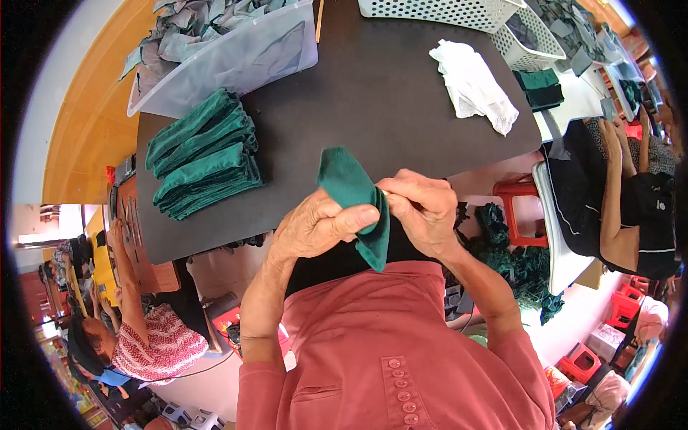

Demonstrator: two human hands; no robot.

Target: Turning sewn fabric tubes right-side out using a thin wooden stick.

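Observation:
A folded piece of dark green velvet cloth (345, 176) is held up in front of my body, off the near edge of the table. My left hand (315, 223) is closed on it, the thumb pressed flat on the fabric. At the cloth's right edge my right hand (423, 211) pinches with thumb and forefinger. Whether something small is also between those fingertips, I cannot tell. To the left on the table lie two stacks of folded green velvet pieces (208, 179), one behind the other.
A clear plastic bin (265, 61) heaped with grey-green pieces stands at the back left of the dark table (358, 86). White cloth (473, 86) lies at right, near white perforated baskets (444, 13). A red stool (519, 208) stands beyond the table's right edge. Other people work on both sides.

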